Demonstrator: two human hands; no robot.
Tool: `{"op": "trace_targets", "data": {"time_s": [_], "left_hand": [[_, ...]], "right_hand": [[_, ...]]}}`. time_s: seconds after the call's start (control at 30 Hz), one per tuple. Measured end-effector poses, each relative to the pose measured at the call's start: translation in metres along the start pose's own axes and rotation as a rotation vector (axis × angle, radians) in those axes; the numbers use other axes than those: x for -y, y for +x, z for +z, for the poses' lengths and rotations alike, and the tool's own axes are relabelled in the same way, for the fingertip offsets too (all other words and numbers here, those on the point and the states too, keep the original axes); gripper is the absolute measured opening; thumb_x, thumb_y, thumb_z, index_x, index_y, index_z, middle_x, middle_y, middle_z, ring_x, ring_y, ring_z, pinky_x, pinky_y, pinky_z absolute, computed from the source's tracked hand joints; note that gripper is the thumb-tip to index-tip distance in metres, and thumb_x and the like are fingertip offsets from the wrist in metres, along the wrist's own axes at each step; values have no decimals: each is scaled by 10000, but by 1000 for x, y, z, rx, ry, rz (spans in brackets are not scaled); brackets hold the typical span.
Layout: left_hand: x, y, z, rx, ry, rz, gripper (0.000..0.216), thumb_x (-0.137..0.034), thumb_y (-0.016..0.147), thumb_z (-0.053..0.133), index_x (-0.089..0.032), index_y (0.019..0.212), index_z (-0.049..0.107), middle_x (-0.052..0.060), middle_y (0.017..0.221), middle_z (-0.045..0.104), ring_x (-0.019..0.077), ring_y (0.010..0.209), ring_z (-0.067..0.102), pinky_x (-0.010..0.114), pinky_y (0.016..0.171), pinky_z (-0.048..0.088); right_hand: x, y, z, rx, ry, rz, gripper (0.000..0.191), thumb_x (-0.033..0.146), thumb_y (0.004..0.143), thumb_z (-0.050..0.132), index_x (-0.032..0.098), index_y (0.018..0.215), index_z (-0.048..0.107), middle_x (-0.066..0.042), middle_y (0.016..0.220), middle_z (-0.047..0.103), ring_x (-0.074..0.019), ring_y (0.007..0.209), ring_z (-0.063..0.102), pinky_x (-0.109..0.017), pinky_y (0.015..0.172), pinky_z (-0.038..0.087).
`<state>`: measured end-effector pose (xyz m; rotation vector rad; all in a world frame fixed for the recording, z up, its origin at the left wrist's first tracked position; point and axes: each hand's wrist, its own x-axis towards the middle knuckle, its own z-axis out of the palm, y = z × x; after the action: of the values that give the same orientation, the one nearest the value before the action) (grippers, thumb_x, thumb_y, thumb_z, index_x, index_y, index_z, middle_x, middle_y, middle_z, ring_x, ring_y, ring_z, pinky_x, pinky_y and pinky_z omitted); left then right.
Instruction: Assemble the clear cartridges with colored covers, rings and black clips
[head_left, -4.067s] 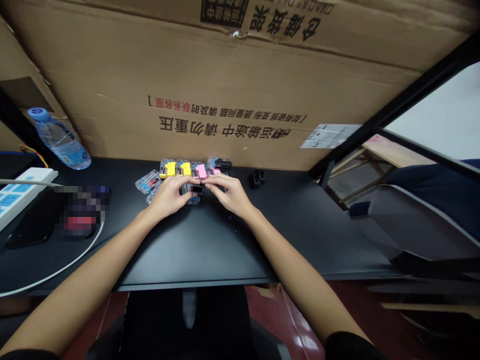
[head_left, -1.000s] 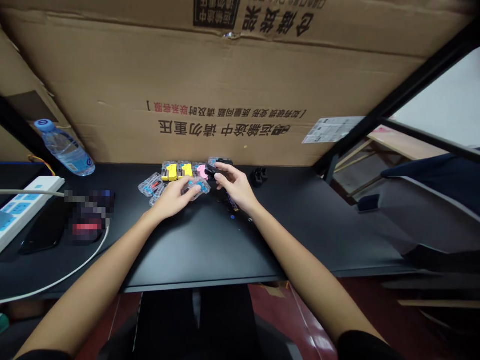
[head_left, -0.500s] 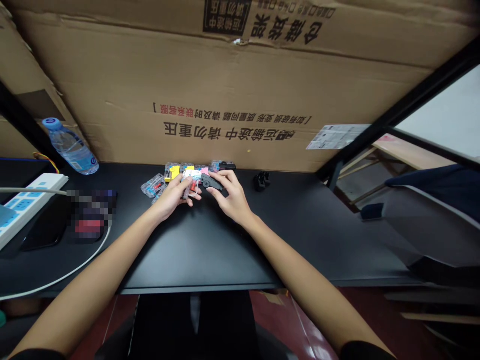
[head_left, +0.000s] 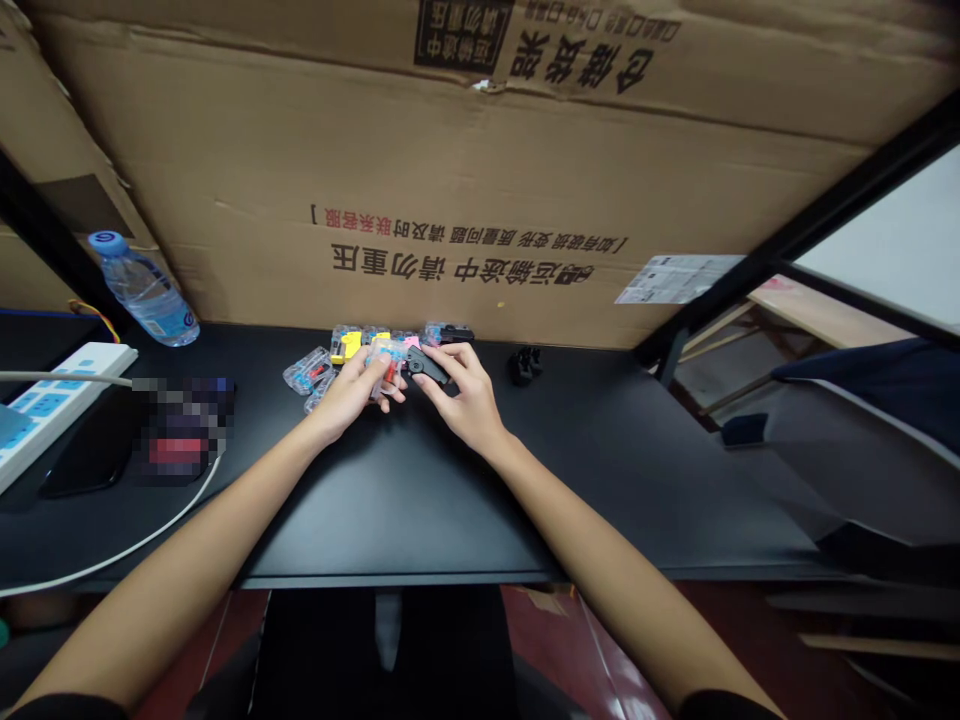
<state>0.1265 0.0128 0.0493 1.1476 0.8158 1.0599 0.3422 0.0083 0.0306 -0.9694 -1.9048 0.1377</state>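
My left hand (head_left: 352,391) is closed around a small clear plastic piece (head_left: 384,362) with red and blue bits inside. Between the thumb and fingers of my right hand (head_left: 466,394) is a black plastic part (head_left: 424,366), its near end against the clear piece. Whether the two are joined, I cannot tell. Just behind my hands, similar clear pieces stand in a row, among them one with a yellow part (head_left: 351,344), one with a pink part (head_left: 411,342) and one with a black part (head_left: 455,333). More clear pieces (head_left: 307,370) lie beside my left hand, partly covered by it.
Small black parts (head_left: 525,365) sit right of my hands. A water bottle (head_left: 144,290), a white power strip (head_left: 56,400), a black phone (head_left: 94,450) and a white cable (head_left: 161,532) occupy the left. Behind the black table (head_left: 420,500) stands a cardboard wall (head_left: 450,160).
The clear piece has turned a little in my left hand, and its white glare is gone. Both hands stay nearly in place. The view has shifted slightly.
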Motion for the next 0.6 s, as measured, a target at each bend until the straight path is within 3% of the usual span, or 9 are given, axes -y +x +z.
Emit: {"op": "trace_targets", "data": {"time_s": [0.27, 0.43, 0.6], "left_hand": [[-1, -1, 3, 32, -29, -11, 404, -535, 951, 774, -189, 1059, 594, 49, 866, 761, 158, 694, 743, 222, 558, 531], [-7, -4, 4, 50, -57, -87, 369, -527, 982, 736, -185, 962, 601, 44, 774, 759, 112, 534, 647, 213, 528, 504], [-6, -5, 4, 54, -38, -106, 373, -530, 992, 731, -191, 994, 576, 26, 731, 748, 113, 512, 651, 211, 531, 510]], "right_hand": [[1, -4, 5, 88, 33, 10, 527, 267, 1048, 601, 261, 1575, 596, -147, 1463, 693, -317, 1370, 667, -518, 1186, 547], [-2, -5, 8, 92, 96, 100, 506, 315, 1014, 657, 249, 1515, 653, -121, 1413, 759, -318, 1263, 747, -512, 1151, 578], [0, -5, 9, 74, 139, 130, 472, 359, 1014, 675, 232, 1468, 686, -122, 1371, 782, -314, 1210, 773, -497, 1118, 601]]}}
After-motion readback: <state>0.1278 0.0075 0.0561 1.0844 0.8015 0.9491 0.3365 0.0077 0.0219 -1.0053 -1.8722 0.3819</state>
